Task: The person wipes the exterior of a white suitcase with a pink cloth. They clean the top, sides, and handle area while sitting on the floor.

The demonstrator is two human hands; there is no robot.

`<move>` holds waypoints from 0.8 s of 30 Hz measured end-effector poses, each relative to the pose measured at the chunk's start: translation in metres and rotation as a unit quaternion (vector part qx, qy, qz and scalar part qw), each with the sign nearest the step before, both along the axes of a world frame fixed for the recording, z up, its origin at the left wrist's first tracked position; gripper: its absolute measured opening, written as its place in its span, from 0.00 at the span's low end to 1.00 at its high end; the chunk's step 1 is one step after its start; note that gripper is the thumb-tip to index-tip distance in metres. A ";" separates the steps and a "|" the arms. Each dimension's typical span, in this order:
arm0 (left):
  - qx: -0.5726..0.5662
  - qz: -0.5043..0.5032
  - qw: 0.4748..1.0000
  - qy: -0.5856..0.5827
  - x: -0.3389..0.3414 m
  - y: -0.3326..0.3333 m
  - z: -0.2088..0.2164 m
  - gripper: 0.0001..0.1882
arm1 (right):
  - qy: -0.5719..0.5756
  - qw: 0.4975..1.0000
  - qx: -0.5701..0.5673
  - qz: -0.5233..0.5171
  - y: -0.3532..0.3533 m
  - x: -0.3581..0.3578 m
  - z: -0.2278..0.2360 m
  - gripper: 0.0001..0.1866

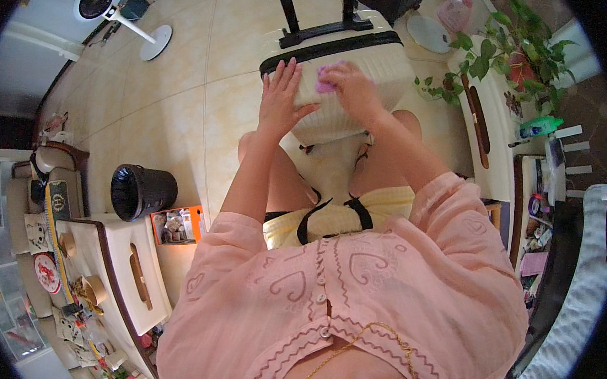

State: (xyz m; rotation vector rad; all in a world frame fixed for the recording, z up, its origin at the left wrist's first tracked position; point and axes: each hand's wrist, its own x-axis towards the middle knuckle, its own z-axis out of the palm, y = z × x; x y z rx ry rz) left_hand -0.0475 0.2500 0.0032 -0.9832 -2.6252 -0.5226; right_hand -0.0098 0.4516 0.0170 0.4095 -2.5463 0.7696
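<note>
suitcase (324, 114) of cream colour, with fine ribs, is directly under both hands, in front of the person's knees (408, 125). the right hand (354, 92) has its fingers curled around a pink cloth (324, 83), bunched small, and holds it against the cream shell; this grip is closed, though the fingertips are partly lost in the folds. the left hand (279, 106), just beside the cloth on its left, is opened wide, with fingers spread and laid over the same shell; it grasps nothing, and probably it steadies the case. beyond the fingertips of both hands runs a black band (336, 46) along the edge of the shell, and farther beyond it the black pull handle (286, 6) is extended. the work looks like wiping, and it seems under way and not finished: the cloth is on the surface, but no border between wiped and unwiped parts can be seen, so how much is done cannot be told. the patch under the left palm, and the ribbed part nearer than the right wrist, may be left. well apart to the left of the grip, and nearer to the body, stands a black bin (143, 192), with an orange box (176, 226) just beside it.
</note>
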 end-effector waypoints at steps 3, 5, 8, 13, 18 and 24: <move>0.000 -0.005 1.000 -0.014 -0.004 0.001 0.001 0.52 | 0.025 0.998 0.032 0.038 0.001 0.007 -0.009 0.15; 0.001 -0.008 1.000 -0.023 -0.001 0.001 0.003 0.52 | 0.036 0.997 0.026 0.057 0.010 0.005 -0.005 0.14; 0.002 -0.005 1.000 -0.007 0.002 0.003 -0.002 0.51 | -0.085 0.996 0.008 -0.017 0.012 -0.010 0.013 0.14; 0.009 -0.003 1.000 -0.013 0.001 0.002 -0.004 0.50 | 0.002 0.999 0.036 -0.007 -0.010 -0.016 0.008 0.14; 0.027 -0.004 0.999 -0.018 0.005 -0.004 -0.006 0.50 | 0.035 0.997 0.070 0.020 -0.021 -0.011 0.003 0.13; 0.044 -0.011 0.999 -0.014 0.010 0.002 -0.005 0.51 | 0.007 0.996 0.077 -0.043 0.008 -0.029 0.001 0.12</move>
